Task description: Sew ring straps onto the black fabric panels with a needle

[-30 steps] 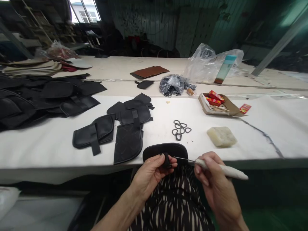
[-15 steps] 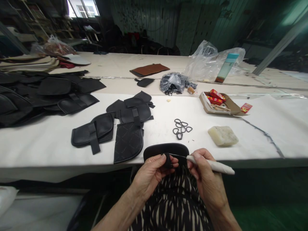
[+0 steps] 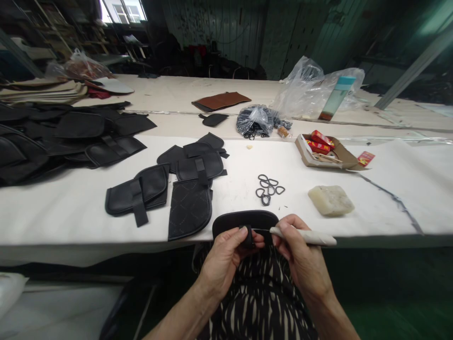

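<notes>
A black leather piece (image 3: 244, 218) with a rounded edge lies at the table's front edge. My left hand (image 3: 226, 257) pinches its dark strap between thumb and fingers. In my right hand (image 3: 299, 245) is an awl (image 3: 314, 237) with a pale wrapped handle, its thin metal shaft pointing left at the strap. The tip is hidden at the strap and my left fingers. Several black D-rings (image 3: 270, 187) lie just beyond the leather piece.
Black leather pieces (image 3: 191, 205) lie left of centre, beside a larger black pile (image 3: 78, 127). A wax-like block (image 3: 331, 200), an open cardboard box (image 3: 311, 162) and a bottle (image 3: 334, 100) stand at right. Behind the rings is a plastic bag (image 3: 255, 120).
My right hand and the awl have moved slightly left, closer to the strap, and less of the shaft shows. My left hand keeps its pinch.
</notes>
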A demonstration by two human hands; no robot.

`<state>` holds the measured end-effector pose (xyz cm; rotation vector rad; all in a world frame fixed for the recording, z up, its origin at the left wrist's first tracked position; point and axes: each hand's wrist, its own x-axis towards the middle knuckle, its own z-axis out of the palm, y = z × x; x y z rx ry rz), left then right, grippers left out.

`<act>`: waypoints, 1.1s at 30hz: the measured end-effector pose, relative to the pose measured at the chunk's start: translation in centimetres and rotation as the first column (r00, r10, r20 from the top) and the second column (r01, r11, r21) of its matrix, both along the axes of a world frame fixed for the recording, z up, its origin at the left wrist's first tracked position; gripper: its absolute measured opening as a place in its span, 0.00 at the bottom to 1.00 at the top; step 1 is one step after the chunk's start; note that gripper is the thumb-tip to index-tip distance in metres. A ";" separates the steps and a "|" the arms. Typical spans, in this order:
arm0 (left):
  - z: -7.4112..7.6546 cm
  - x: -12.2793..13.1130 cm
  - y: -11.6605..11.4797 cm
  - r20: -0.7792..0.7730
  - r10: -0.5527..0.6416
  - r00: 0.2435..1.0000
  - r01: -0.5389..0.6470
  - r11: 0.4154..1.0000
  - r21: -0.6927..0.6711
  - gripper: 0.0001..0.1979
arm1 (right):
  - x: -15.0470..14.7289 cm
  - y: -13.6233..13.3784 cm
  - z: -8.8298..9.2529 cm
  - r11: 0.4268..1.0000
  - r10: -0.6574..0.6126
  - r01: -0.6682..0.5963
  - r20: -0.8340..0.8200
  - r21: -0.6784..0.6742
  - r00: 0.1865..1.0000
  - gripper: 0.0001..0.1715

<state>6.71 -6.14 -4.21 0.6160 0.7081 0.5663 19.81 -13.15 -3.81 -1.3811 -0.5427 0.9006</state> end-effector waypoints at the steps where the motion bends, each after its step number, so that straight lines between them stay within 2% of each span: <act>1: 0.0 0.1 -0.1 -0.005 0.017 1.000 -0.017 1.000 0.011 0.11 | 0.2 0.1 0.1 1.000 0.015 -0.015 0.011 -0.006 1.000 0.16; 5: 0.1 0.4 -0.5 -0.030 0.074 0.997 -0.073 0.997 0.033 0.11 | 0.4 0.4 0.7 0.999 0.051 -0.050 0.049 -0.017 0.997 0.17; 9: 0.0 0.5 -0.6 -0.036 0.105 0.994 -0.104 0.994 0.028 0.11 | 0.4 0.7 1.2 1.000 0.022 -0.021 0.040 -0.017 0.999 0.18; 15: -0.4 0.3 -0.7 -0.040 0.136 0.990 -0.136 0.991 -0.007 0.11 | 1.9 0.2 3.2 0.977 -0.197 0.194 0.036 0.088 0.980 0.15; 20: -0.7 0.2 -0.7 -0.023 0.157 0.987 -0.157 0.987 -0.041 0.10 | 2.0 -0.8 4.5 0.985 -0.138 0.136 0.012 0.109 0.990 0.13; 26: -0.7 0.3 -0.5 -0.018 0.167 0.986 -0.168 0.983 -0.067 0.10 | 0.8 -2.1 4.2 0.995 -0.049 0.056 -0.094 0.079 0.994 0.14; 33: -0.5 0.3 -0.4 -0.018 0.163 0.987 -0.164 0.982 -0.097 0.10 | 0.7 -3.4 3.7 0.995 -0.102 0.102 -0.139 -0.011 0.985 0.15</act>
